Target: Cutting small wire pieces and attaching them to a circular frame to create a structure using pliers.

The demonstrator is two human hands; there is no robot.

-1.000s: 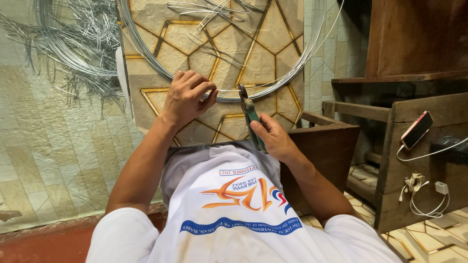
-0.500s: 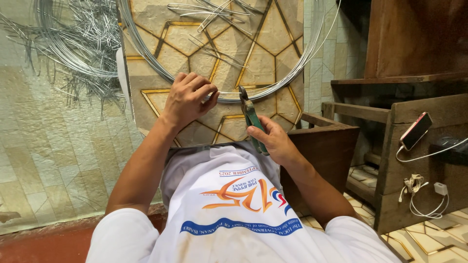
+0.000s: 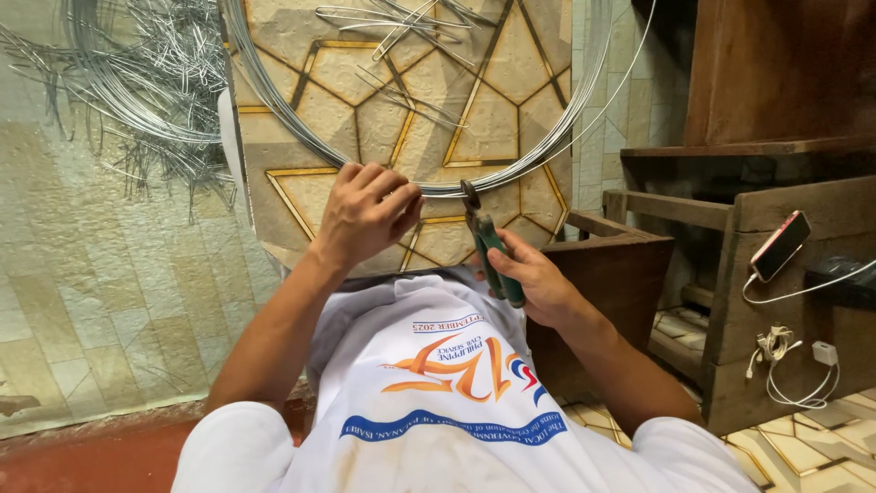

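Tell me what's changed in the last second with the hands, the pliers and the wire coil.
Almost nothing. The left hand still pinches the wire coil against the patterned board, and the right hand still holds the green-handled pliers with their tip at the wire. No grip changed.

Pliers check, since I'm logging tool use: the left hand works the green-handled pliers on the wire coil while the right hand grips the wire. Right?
Not quite. The head view shows the hands swapped: the right hand works the green-handled pliers on the wire coil, and the left hand grips the wire.

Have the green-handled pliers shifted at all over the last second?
No. The pliers keep biting the wire coil at the same spot on the patterned board.
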